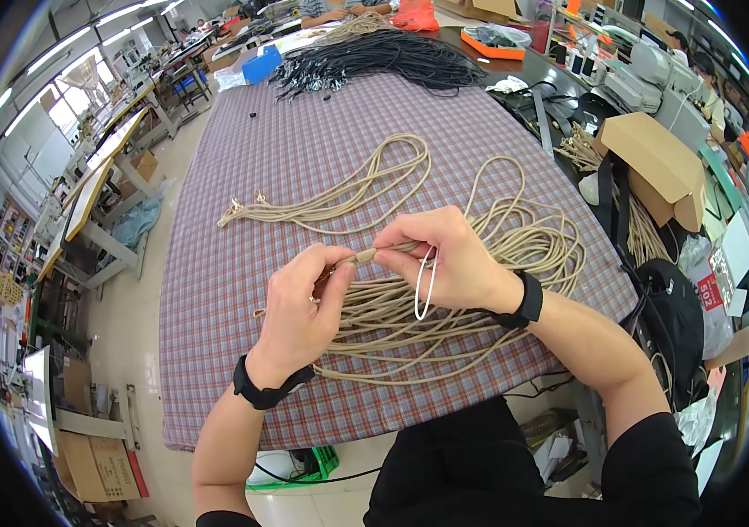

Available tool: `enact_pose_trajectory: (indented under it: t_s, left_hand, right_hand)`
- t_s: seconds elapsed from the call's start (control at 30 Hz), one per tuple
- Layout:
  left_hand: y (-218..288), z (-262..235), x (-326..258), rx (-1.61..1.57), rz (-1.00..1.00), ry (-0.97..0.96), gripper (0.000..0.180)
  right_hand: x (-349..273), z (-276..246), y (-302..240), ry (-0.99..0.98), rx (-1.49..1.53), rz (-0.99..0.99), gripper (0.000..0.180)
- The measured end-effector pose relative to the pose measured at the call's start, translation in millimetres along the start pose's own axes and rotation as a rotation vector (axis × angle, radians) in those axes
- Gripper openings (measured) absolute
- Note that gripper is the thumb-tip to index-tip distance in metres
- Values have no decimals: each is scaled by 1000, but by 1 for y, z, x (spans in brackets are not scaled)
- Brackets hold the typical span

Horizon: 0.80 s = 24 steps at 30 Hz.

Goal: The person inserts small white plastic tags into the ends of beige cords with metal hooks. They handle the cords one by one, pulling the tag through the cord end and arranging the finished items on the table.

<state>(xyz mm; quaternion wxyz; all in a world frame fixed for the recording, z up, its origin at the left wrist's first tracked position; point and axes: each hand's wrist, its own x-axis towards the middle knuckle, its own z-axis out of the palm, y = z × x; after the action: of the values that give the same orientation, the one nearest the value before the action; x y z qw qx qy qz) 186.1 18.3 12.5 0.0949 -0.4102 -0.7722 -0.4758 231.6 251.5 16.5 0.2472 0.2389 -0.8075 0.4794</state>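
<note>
Between my two hands runs a short stretch of beige cord (365, 256). My left hand (301, 290) pinches it between thumb and fingertips, and my right hand (442, 259) grips it close by on the other side. A thin white loop (425, 290), of a material I cannot make out, hangs from the fingers of my right hand. Under and beyond my hands spreads a large heap of beige cords (532, 250) in long loops. Farther off lies a smaller looped bundle of beige cord (331, 204), its ends gathered at the left.
A plaid cloth (225, 351) covers the table. At its far end lie a pile of black cords (383, 61) and a blue box (261, 64). An open cardboard box (655, 167) and a black bag (673, 307) crowd the right side. Worktables (102, 167) line the left.
</note>
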Motion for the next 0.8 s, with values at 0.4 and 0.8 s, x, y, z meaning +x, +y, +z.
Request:
enact_pose_trajectory:
  t_s: [0.4, 0.8]
  left_hand:
    - [2, -4, 1, 40, 10, -38, 10]
    - [1, -4, 4, -116, -44, -2, 10]
  right_hand:
    - [0, 2, -2, -26, 21, 85, 9]
    - [-4, 5, 9, -154, -187, -136, 13]
